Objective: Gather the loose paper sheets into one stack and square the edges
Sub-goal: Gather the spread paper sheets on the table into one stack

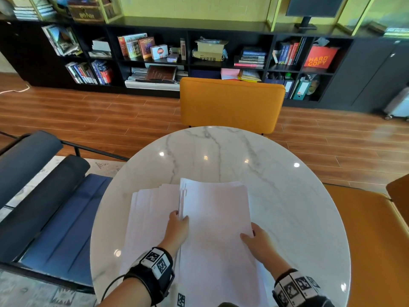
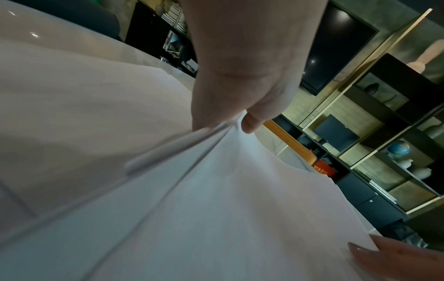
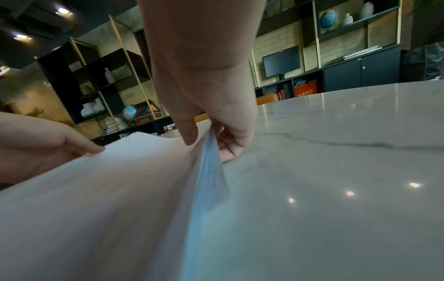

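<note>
A bundle of white paper sheets (image 1: 215, 220) is lifted a little off the round marble table (image 1: 287, 185). My left hand (image 1: 178, 226) pinches the bundle's left edge, thumb on top and fingers underneath. My right hand (image 1: 254, 237) pinches its right edge the same way. The left wrist view shows my left hand (image 2: 240, 121) gripping the sheets (image 2: 216, 199); the right wrist view shows my right hand (image 3: 209, 136) clamped on the paper's edge (image 3: 144, 190). More fanned-out sheets (image 1: 150, 209) lie flat on the table to the left, partly under the held bundle.
An orange chair (image 1: 231, 103) stands at the table's far side and an orange bench seat (image 1: 376, 240) on the right. A dark blue lounge chair (image 1: 55, 207) stands at the left. Black bookshelves (image 1: 199, 56) line the far wall.
</note>
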Motion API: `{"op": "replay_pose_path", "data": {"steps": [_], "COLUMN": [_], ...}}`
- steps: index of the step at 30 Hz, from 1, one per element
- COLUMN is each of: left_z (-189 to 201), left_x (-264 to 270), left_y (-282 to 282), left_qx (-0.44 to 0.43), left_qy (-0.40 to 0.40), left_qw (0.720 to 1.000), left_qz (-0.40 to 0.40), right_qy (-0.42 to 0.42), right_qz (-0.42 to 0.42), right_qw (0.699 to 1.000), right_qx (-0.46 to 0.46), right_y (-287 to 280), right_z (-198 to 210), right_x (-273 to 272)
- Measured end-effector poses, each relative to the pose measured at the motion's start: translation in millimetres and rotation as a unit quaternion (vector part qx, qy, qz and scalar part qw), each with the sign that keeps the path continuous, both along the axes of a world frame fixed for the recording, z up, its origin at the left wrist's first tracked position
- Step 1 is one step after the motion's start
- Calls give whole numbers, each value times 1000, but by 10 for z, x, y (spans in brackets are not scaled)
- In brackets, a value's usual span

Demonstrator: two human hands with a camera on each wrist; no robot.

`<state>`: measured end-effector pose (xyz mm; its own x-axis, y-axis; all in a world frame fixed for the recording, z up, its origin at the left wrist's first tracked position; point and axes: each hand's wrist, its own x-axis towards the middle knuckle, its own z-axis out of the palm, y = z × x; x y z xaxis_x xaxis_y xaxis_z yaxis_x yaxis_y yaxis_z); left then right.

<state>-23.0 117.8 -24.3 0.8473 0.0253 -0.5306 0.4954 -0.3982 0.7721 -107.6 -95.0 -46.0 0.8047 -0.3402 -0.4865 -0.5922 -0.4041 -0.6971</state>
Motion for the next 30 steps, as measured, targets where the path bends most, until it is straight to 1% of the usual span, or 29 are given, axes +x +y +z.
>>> {"op": "replay_pose_path", "data": {"steps": [3,5,8,11,15,19,21,24,26,28,30], "left_z": [-2,-6,12,82,207,290,278,154,35,-68,-145], "left_x": [-53,-92,-122,-135,-139,-99,-85,-82,-72,-45,-4], "left_y": [-6,14,31,50,174,283,338,450,543,636,711], "left_qx": [-13,-25,-46,-94,-164,-190,-172,-100,-37,34,69], "left_qy": [-15,-23,-64,-84,-80,-62,-54,-43,-44,-45,-28], "left_qw": [1000,999,996,991,983,980,983,991,997,998,997], "left_qz": [3,-19,-53,-44,-26,-29,-41,-72,-50,-8,9], "right_qy": [4,1,-11,-32,-81,-85,-79,-74,-63,-51,-45], "right_qz": [32,40,37,-1,-61,-92,-111,-122,-123,-127,-134], "right_qw": [999,999,999,999,988,977,973,976,979,981,984], "right_qx": [-17,-24,-14,33,118,174,187,167,152,134,108], "right_y": [16,-4,-29,-39,-45,-33,10,119,196,253,288], "right_z": [-41,-109,-161,-46,100,90,56,-23,-72,-116,-160], "right_x": [-15,-21,-30,-59,-110,-76,-61,-73,-94,-109,-117]}}
